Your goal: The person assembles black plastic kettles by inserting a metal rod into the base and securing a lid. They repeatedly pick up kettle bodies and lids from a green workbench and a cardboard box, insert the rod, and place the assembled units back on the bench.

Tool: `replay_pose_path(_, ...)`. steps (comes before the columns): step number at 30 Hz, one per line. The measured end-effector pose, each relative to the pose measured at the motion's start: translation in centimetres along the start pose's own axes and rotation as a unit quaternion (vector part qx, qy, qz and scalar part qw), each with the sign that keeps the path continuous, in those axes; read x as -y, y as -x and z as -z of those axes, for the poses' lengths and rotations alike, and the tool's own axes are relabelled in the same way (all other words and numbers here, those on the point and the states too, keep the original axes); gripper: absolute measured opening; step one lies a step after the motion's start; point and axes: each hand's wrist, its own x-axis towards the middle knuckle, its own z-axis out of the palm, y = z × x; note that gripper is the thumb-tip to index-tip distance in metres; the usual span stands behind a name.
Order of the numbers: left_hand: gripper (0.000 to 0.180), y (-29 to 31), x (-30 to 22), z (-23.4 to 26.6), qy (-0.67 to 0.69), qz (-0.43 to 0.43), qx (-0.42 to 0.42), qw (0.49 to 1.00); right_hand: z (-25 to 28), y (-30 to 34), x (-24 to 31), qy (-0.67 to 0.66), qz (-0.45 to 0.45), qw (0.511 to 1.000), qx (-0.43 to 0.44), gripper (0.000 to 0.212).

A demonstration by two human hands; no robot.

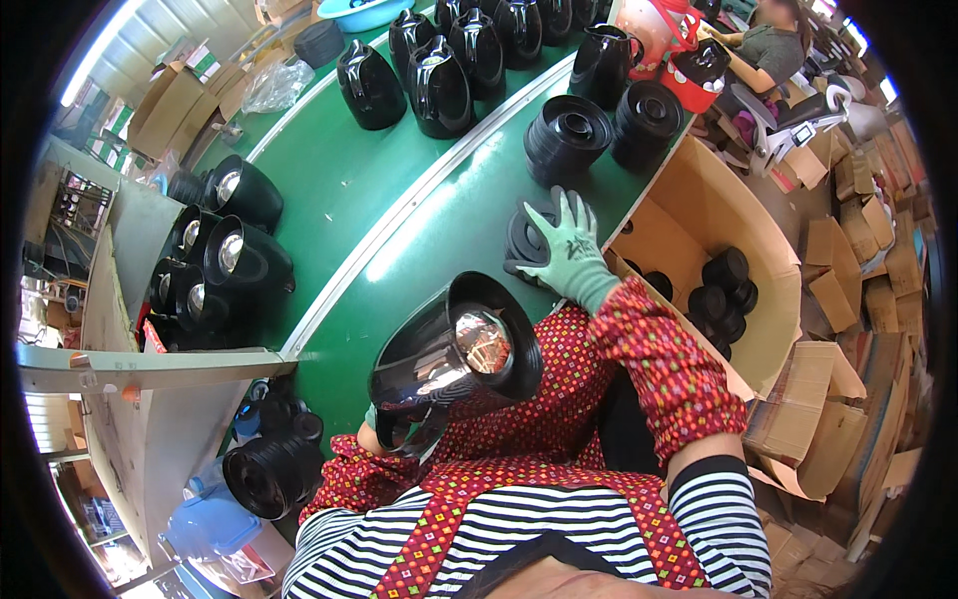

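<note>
My left hand (371, 419), mostly hidden behind a glossy black vacuum jug (419, 354), holds that jug tilted in front of my body. Its open mouth faces right and shows a shiny silver lining (483, 341). My right hand (571, 250), in a pale green glove, reaches over a round black lid (524, 240) on the green table. The fingers spread across and around this lid, gripping it from above. Just beyond it stand two stacks of similar black lids (567, 138).
Several black jugs stand at the far side of the green table (329, 210), with more lying at left (239, 245). A cardboard box (743, 195) holding black round parts is at right. Below left is a stack of black rings (267, 477). A co-worker (768, 50) sits far right.
</note>
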Motion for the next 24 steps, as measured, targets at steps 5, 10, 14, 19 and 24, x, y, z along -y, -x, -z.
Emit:
replay_pose_path(5,0.086,-0.6,-0.1,-0.3,-0.021,0.006,0.024,0.999,-2.5,-1.1,-2.3,-0.033,0.001,0.999,0.035,0.095)
replay_pose_path(10,0.078,-2.9,2.4,-2.6,-0.026,-0.003,0.087,0.996,3.6,4.5,-1.3,-0.386,0.060,0.917,-0.080,0.085)
replay_pose_path(14,0.072,-3.6,4.7,-4.5,-0.044,-0.022,0.146,0.988,9.8,11.1,1.8,-0.524,0.031,0.850,-0.046,0.087)
replay_pose_path(19,0.064,-4.0,5.9,-6.5,-0.099,-0.058,0.216,0.970,11.9,15.8,1.1,-0.519,0.028,0.851,-0.072,0.093)
replay_pose_path(24,0.056,-4.6,6.1,-7.1,-0.208,-0.143,0.254,0.934,12.8,18.5,0.2,-0.483,0.066,0.866,-0.113,0.097)
